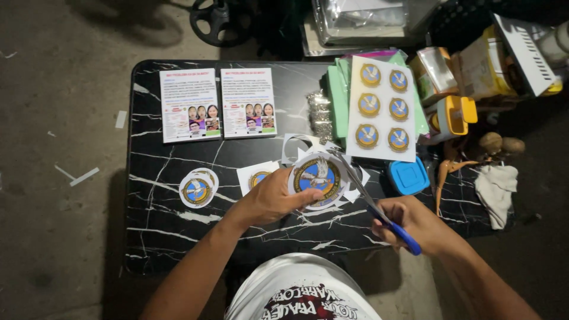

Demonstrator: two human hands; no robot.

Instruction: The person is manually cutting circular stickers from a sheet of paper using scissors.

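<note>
The left hand (269, 198) pinches a round printed emblem (317, 178) above the black marbled tabletop (160, 231), fingers closed on its lower left edge. The right hand (409, 222) grips blue-handled scissors (370, 201), fingers closed through the loops, blades opened along the emblem's right rim. A clean cut likely calls for turning the paper into the blades, short snips, close to the border. Finished rounds (198, 188) lie stacked at left.
</note>
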